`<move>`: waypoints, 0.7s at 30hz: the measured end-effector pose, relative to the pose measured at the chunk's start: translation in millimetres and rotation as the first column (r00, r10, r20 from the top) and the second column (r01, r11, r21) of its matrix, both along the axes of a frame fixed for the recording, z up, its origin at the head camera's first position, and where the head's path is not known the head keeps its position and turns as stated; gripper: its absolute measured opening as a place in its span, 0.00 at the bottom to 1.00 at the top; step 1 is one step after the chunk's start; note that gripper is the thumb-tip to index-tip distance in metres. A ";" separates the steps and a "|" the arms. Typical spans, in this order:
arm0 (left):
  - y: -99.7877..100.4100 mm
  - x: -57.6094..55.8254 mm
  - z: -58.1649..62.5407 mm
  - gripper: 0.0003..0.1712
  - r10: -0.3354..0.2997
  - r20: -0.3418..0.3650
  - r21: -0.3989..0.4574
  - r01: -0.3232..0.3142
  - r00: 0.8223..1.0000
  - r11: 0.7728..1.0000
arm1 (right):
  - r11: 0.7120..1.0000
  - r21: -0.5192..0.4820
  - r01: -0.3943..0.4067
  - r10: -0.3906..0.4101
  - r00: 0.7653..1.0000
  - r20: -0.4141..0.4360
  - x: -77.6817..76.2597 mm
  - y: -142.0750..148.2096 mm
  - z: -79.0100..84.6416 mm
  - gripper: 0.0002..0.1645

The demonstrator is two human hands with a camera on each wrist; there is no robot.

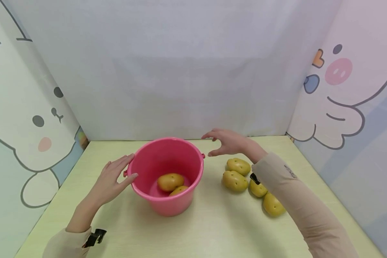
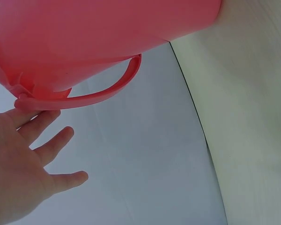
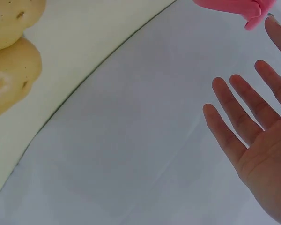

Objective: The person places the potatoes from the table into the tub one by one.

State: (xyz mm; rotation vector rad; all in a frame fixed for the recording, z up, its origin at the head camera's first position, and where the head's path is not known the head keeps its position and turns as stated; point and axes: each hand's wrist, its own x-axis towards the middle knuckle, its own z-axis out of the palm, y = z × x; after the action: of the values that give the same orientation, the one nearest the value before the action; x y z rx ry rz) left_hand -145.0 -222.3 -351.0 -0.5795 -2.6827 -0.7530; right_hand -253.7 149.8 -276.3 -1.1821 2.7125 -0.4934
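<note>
Pink bucket (image 1: 171,207) stands on the pale table (image 1: 219,229), toward seven o'clock from the middle of the head view. Two potatoes (image 1: 171,182) show inside; the front rim (image 1: 167,198) hides part of the nearer one, and whether more lie beneath cannot be told. At the bucket's nine o'clock, the left hand (image 1: 113,182) has its fingers extended, thumb well apart and reaching over the rim, gripping nothing. The left wrist view cuts this hand off, thumb almost wholly out of frame; fingertips meet the end of the handle (image 2: 93,97), though how firmly is hard to make out. At two o'clock, the right hand (image 1: 230,142) hovers, thumb and fingers spread and slightly bent, empty, thumb tip just beside the bucket. Four loose potatoes (image 1: 234,181) lie toward three o'clock, two partly covered by the right sleeve (image 1: 304,202); the right wrist view crops two at ten o'clock.
</note>
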 end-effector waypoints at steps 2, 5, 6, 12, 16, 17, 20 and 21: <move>0.0 0.0 0.0 0.36 0.000 0.002 0.002 0.000 1.000 1.000 | 1.000 0.003 0.017 -0.017 1.000 0.006 1.1 4.6 -3.8 0.34; 0.5 0.2 0.3 0.36 0.001 0.004 0.002 -0.001 1.000 1.000 | 1.000 -0.008 0.028 -0.028 1.000 0.008 3.1 11.3 -9.8 0.34; 0.7 0.3 0.4 0.36 0.001 0.004 0.002 -0.001 1.000 1.000 | 1.000 -0.012 0.029 -0.029 1.000 0.006 3.9 13.5 -11.9 0.34; 0.8 0.4 0.3 0.36 0.004 0.000 -0.001 -0.004 1.000 1.000 | 0.998 -0.043 0.040 -0.039 0.999 0.029 10.3 27.2 -26.1 0.34; 0.4 0.1 -0.4 0.36 0.002 -0.004 -0.001 -0.002 1.000 1.000 | 0.997 -0.055 0.050 -0.047 0.998 0.044 14.1 36.6 -36.2 0.34; 0.4 0.0 -0.5 0.36 0.001 -0.005 -0.001 -0.001 1.000 1.000 | 0.997 -0.059 0.052 -0.049 0.998 0.047 14.8 38.8 -39.0 0.34; 0.3 -0.1 -0.8 0.36 0.000 -0.005 -0.003 0.000 1.000 1.000 | 0.996 -0.067 0.060 -0.056 0.997 0.059 17.0 44.6 -47.3 0.34; 0.2 0.0 -0.8 0.36 0.000 -0.003 -0.004 0.000 1.000 1.000 | 0.996 -0.069 0.063 -0.059 0.996 0.066 17.8 46.2 -49.9 0.34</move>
State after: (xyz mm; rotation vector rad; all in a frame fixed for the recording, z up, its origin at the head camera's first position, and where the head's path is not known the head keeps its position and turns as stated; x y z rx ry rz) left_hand -145.0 -222.1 -351.8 -0.5808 -2.6816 -0.7461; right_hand -235.8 196.0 -326.2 -1.0825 2.7042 -0.6302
